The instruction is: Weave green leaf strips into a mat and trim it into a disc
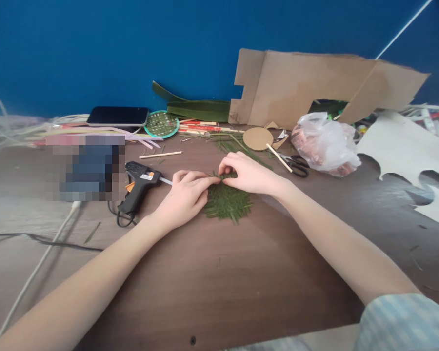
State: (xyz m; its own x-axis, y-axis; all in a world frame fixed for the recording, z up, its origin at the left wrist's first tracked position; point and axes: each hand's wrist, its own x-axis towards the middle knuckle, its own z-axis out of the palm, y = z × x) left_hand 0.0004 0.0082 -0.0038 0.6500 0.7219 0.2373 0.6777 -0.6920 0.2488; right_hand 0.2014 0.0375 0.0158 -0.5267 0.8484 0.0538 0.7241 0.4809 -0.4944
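Observation:
A small woven mat of green leaf strips [227, 202] lies on the brown wooden table [219, 273]. My left hand [185, 195] rests on the mat's left edge, fingers together and pressing a strip near the top. My right hand [247, 171] sits at the mat's upper edge, fingertips pinched on a green strip there. Both hands touch the mat and meet at its top.
A black glue gun [139, 185] lies left of my left hand, its cord trailing off. Behind are loose green strips [234, 144], a cardboard disc on a stick [258, 139], scissors [298, 165], a plastic bag [324, 144], a phone [117, 116], straws, cut cardboard [314, 85] and white paper [406, 146].

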